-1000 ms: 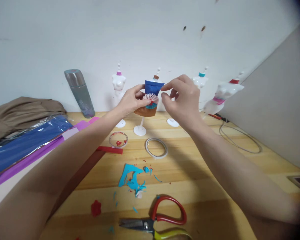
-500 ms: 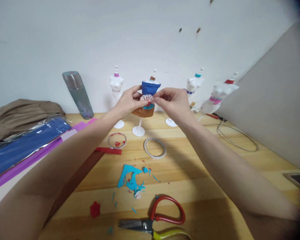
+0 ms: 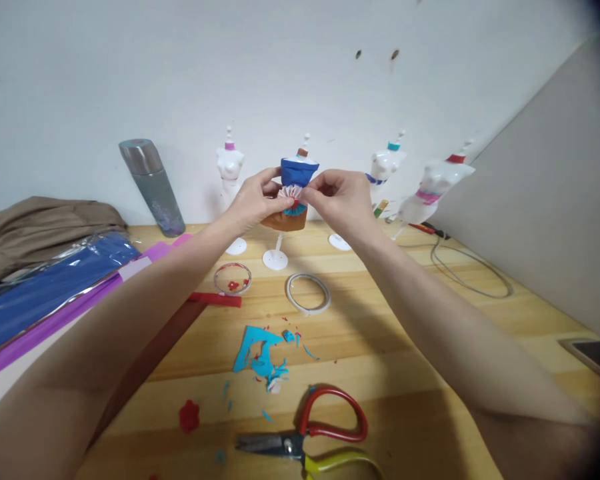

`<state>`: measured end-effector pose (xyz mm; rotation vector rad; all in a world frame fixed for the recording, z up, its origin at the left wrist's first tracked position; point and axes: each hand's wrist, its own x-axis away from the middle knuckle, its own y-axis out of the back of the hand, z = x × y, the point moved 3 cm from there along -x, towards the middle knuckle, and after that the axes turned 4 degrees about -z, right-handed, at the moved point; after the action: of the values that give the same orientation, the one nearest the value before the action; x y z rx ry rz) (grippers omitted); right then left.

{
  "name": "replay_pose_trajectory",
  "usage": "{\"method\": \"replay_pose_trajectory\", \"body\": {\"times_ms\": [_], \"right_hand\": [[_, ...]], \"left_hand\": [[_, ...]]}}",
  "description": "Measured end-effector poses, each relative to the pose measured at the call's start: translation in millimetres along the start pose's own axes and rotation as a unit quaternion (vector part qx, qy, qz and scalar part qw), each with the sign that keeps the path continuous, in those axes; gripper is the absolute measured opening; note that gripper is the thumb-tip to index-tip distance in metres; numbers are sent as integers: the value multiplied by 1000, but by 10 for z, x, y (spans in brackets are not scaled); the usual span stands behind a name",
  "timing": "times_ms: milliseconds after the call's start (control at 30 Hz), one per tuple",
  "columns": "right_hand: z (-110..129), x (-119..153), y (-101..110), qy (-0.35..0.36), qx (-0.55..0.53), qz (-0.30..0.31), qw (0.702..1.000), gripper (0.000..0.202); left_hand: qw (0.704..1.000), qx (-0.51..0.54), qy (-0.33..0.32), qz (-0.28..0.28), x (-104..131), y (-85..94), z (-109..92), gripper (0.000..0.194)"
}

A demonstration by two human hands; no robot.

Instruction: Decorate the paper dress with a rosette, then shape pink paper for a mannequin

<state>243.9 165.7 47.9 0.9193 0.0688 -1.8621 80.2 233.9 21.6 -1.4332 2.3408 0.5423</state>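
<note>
A small white mannequin (image 3: 301, 159) on a round white stand stands at the back of the table, dressed in a blue top (image 3: 298, 172) and a brown skirt (image 3: 285, 222). At its waist sits a pleated white rosette (image 3: 289, 192) with red at the centre and blue below it. My left hand (image 3: 257, 200) is closed round the mannequin's left side of the view, its thumb pressing on the rosette. From the other side, the thumb and forefinger of my right hand (image 3: 343, 200) pinch together at the rosette's right edge.
Open scissors (image 3: 293, 443) lie in front, near blue paper scraps (image 3: 263, 350) and a red flower cut-out (image 3: 189, 416). Two tape rolls, one white (image 3: 307, 293), lie midway. More mannequins (image 3: 387, 163) stand behind. A flask (image 3: 153, 187) and packaged sheets (image 3: 55, 287) are on the left.
The view has shifted slightly, so everything sits a little further left and higher. Both hands keep the same hold at the rosette.
</note>
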Motion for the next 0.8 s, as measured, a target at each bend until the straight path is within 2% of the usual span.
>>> {"method": "replay_pose_trajectory", "body": {"times_ms": [133, 333, 500, 667, 800], "right_hand": [[28, 7, 1, 10, -28, -5, 1000, 17], [-160, 115, 69, 17, -4, -23, 1000, 10], [-241, 133, 34, 5, -4, -13, 1000, 12], [-281, 161, 6, 0, -16, -31, 999, 10], [-352, 233, -70, -33, -26, 1, 999, 11]], "left_hand": [[1000, -13, 6, -4, 0, -6, 2, 56], [1000, -3, 19, -14, 7, -43, -38, 62], [1000, -3, 16, -12, 12, -43, -54, 60], [1000, -4, 14, -16, 5, -18, -26, 52], [1000, 4, 6, -12, -5, -14, -15, 52]]}}
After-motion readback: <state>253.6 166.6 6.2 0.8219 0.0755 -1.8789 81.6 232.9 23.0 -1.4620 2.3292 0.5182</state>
